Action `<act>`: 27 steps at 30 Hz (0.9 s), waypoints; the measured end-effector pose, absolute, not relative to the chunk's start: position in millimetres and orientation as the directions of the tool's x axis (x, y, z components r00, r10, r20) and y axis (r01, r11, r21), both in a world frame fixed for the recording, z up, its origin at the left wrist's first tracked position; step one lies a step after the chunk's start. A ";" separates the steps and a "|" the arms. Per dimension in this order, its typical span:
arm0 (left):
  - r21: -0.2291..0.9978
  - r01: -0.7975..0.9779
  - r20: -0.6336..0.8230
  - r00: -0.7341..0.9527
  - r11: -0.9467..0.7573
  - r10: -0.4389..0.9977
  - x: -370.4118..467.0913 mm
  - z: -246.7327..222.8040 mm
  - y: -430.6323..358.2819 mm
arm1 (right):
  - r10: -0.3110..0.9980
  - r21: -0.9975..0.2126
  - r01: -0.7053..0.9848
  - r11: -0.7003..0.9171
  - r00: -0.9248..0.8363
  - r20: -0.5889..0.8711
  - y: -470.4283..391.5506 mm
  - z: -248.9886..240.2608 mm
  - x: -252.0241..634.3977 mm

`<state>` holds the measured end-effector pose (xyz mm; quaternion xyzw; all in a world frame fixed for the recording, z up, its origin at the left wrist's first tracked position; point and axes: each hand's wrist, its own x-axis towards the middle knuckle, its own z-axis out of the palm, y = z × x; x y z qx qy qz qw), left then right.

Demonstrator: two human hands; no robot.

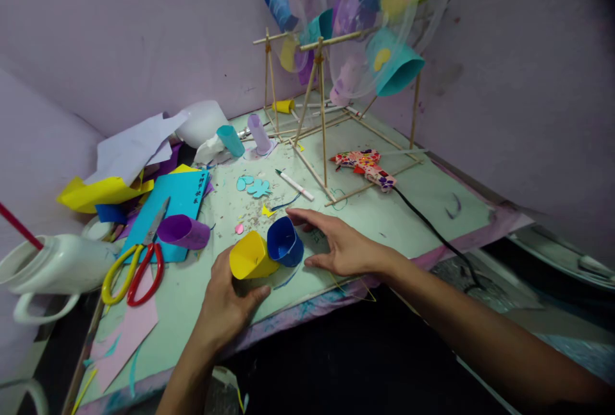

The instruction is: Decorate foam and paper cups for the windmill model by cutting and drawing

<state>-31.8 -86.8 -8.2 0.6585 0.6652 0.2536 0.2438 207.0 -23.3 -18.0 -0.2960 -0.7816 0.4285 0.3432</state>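
Observation:
A yellow paper cup (254, 256) and a dark blue paper cup (285, 242) stand side by side near the table's front edge. My left hand (230, 303) is curled around the left side of the yellow one, thumb in front, with some fingertips hidden behind it. To the right of the blue cup is my right hand (339, 242), fingers and thumb apart, its index fingertip at the far rim. A purple paper tube (184, 232) lies to the left, beside scissors (147, 248) with yellow and red handles. Turquoise paper cutouts (254, 186) and a marker (295, 184) lie beyond the cups.
A flower-patterned glue gun (368, 166) with a black cord lies at right. Behind stands a stick frame (321, 114) with coloured paper cups and clear plastic hanging on it. A white jug (67, 261), turquoise card (180, 194) and loose paper sheets (132, 146) are at left.

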 end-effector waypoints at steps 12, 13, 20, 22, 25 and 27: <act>0.764 0.644 0.023 -0.072 0.029 0.997 -23.0 -4.2 -78.8 | 0.806 -0.831 0.315 0.459 -0.540 0.241 -21.2 -8.9 188.1; 0.796 0.602 -0.007 -0.094 0.063 0.996 -23.5 -1.5 -76.1 | 0.826 -0.849 0.315 0.424 -0.519 0.220 -14.6 -5.3 185.4; 0.939 0.306 -0.130 -0.106 0.156 0.986 -29.9 19.1 -50.2 | 0.895 -0.770 0.466 0.436 -0.310 0.320 62.0 21.6 146.4; 0.966 0.201 -0.151 -0.073 0.163 0.986 -30.8 18.0 -44.8 | 0.883 -0.756 0.458 0.469 -0.269 0.385 67.7 28.0 138.4; 0.982 0.136 -0.127 -0.047 0.132 0.991 -31.5 12.1 -40.0 | 0.910 -0.880 0.263 0.395 -0.239 0.337 52.5 33.1 137.1; 0.984 0.134 -0.113 -0.023 0.115 0.993 -30.2 9.5 -38.7 | 0.892 -0.968 0.107 0.229 -0.422 0.164 35.9 32.4 139.6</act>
